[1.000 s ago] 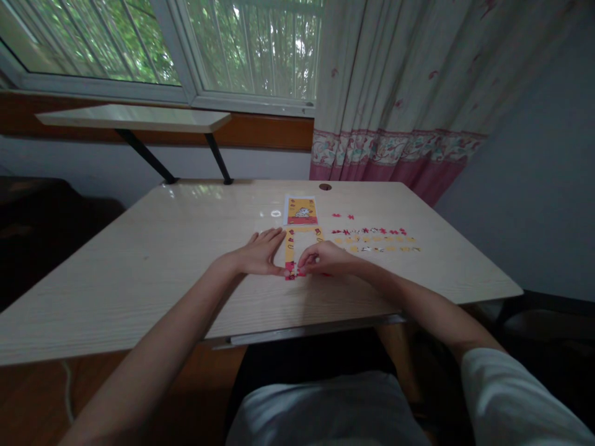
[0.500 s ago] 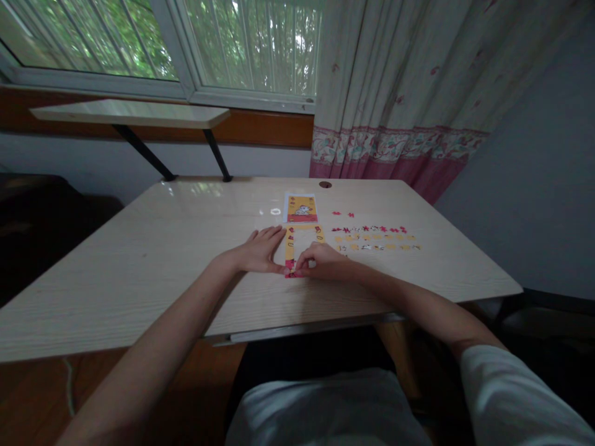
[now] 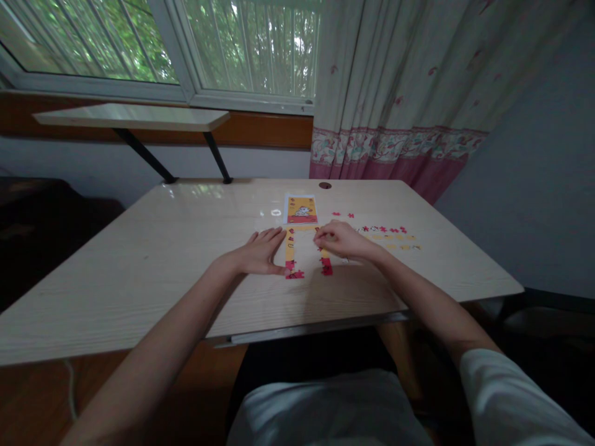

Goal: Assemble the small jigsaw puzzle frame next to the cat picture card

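Observation:
A partly joined jigsaw puzzle (image 3: pixel 290 253) lies on the desk, its yellow and red pieces forming a frame around bare wood. My left hand (image 3: pixel 261 253) rests flat at its left side, fingers stretched out and thumb near the lower left red corner. Curled over the upper right side is my right hand (image 3: pixel 343 240), thumb and fingers drawn together; whatever they hold, if anything, is too small to make out. Just behind the puzzle sits a picture card (image 3: pixel 302 210) with a white animal on yellow and red. Red pieces (image 3: pixel 327 267) form the lower right corner.
Rows of loose puzzle pieces (image 3: pixel 394 238) stretch to the right, partly behind my right hand. Two red pieces (image 3: pixel 343 215) lie apart farther back. A raised shelf (image 3: pixel 134 116) stands at the desk's back left, and a curtain (image 3: pixel 395 148) hangs behind the desk.
My right hand has moved from the puzzle's lower left corner up and right to its right side, uncovering red pieces at the bottom. My left hand stays in place.

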Available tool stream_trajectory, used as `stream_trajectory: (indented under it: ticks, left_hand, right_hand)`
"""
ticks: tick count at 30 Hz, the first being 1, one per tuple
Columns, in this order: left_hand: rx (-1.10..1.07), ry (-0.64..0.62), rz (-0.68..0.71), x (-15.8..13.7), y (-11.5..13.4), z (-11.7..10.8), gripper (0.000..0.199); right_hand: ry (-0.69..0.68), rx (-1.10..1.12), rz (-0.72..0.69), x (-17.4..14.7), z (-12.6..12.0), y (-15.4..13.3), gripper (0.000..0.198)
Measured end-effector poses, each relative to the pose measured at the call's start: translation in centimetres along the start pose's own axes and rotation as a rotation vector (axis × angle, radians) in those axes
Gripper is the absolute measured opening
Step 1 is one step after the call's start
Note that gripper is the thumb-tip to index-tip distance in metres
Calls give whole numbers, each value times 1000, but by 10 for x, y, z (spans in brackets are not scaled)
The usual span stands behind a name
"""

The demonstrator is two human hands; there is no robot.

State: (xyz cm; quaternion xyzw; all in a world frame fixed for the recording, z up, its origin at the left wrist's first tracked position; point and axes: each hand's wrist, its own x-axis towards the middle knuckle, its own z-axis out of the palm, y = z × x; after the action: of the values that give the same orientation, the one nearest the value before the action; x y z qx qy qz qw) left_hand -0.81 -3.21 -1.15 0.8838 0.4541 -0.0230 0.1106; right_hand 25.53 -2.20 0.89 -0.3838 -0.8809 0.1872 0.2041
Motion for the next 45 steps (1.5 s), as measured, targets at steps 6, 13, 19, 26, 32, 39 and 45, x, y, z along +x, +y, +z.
stream_trajectory:
  ticks: [6,13,19,26,32,39,45]
  left_hand:
    - [-10,3,0,0,-1,1,112]
    - [-2,-9,6,1,-3,1,109]
    - [5,-8,4,1,-3,1,110]
    - [11,-16,-3,2,-4,2,111]
    - [24,-16,-6,3,-4,3,112]
    - [20,-19,-9,2,-3,3,112]
    - [17,-29,-9,2,-2,1,114]
  right_hand:
    - [201,-151,344,-8,-44,78,22]
    - [203,-340,454,-13,-50,134,23]
    - [138,-346,361,-5,-39,138,28]
    - [134,-396,359,-1,-37,136,30]
    - [136,-477,327,12,-24,120,35]
    - [175,-474,355,19,-17,112,38]
    - [170,-380,340,25,-17,119,25]
